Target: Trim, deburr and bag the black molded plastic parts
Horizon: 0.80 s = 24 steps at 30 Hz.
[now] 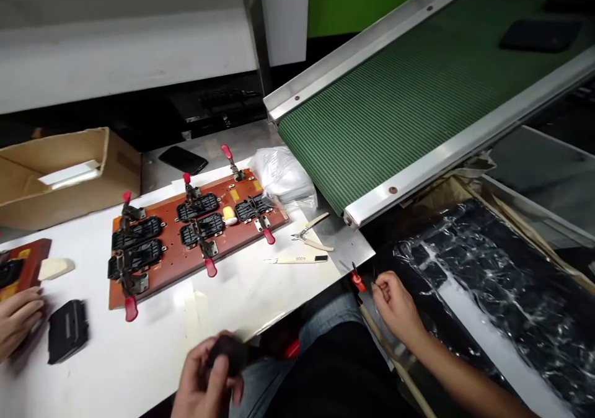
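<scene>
Clamp fixture set mid-bench; cardboard box behind it to the left; cutters and brush laid right of it; conveyor behind right.

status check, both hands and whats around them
Left hand shut on dark part. Right hand pinching plastic film by box edge. Co-worker's hand at far left.

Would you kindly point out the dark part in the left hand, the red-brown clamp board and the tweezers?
Dark part (229, 351), head view, its rounded top.
Left hand (204, 384), head view, middle of the hand.
Red-brown clamp board (171, 263), head view, bare board surface.
Tweezers (297, 259), head view, middle of the shaft.
</scene>
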{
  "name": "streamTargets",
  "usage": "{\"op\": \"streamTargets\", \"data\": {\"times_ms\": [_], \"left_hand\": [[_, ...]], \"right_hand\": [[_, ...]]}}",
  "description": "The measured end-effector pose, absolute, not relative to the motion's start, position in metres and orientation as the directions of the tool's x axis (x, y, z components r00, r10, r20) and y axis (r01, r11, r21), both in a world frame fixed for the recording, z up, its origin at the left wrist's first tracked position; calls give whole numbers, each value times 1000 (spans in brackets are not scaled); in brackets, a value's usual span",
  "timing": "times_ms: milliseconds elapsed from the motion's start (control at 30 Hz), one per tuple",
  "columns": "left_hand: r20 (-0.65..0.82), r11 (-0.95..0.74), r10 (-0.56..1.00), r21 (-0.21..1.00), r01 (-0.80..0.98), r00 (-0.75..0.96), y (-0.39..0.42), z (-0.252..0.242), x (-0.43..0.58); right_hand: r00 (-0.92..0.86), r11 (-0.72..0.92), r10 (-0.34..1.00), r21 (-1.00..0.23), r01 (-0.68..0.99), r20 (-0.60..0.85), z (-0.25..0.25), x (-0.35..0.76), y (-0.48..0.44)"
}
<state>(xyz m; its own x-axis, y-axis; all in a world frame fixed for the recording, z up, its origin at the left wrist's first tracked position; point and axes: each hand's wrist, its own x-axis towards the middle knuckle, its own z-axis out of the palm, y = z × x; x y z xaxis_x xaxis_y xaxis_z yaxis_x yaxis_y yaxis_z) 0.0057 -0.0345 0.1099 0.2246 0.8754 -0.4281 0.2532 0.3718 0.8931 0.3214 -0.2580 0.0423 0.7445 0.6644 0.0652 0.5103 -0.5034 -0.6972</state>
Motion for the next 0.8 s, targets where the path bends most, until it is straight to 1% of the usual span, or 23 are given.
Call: {"op": "streamTargets", "data": {"times_ms": [67, 100, 167, 200, 233, 267, 300, 400, 500, 633, 800], "left_hand": [[-400, 347, 905, 891, 292, 144, -15, 109, 15], [-368, 310, 918, 896, 318, 144, -6, 109, 20], [-298, 208, 934, 903, 376, 197, 11, 105, 28], [-271, 154, 933, 896, 415, 238, 18, 102, 31], [-251, 101, 926, 884, 457, 281, 23, 98, 32], [-236, 54, 920, 867, 495, 314, 27, 94, 32], [-224, 16, 915, 852, 523, 337, 28, 89, 30], [-157, -59, 917, 856, 514, 366, 24, 75, 22], [-39, -135, 927, 892, 431, 373, 15, 67, 18], [71, -208, 933, 906, 368, 353, 11, 68, 18], [78, -220, 909, 924, 313, 409, 16, 69, 13]], "right_hand": [[686, -323, 703, -773, 545, 190, 82, 310, -237], [626, -220, 739, -791, 571, 247, 100, 305, -217], [463, -72, 826, -755, 652, 321, 129, 301, -158], [409, -58, 847, -707, 705, 338, 139, 303, -124], [370, -82, 865, -632, 771, 339, 145, 308, -88], [374, -165, 878, -543, 823, 299, 148, 315, -53], [429, -290, 872, -457, 841, 236, 148, 324, -21], [506, -422, 837, -344, 839, 207, 141, 350, 49], [496, -443, 845, -257, 859, 201, 133, 364, 82], [485, -455, 857, -186, 871, 176, 135, 373, 96], [534, -499, 821, -201, 843, 202, 140, 381, 99]]}}
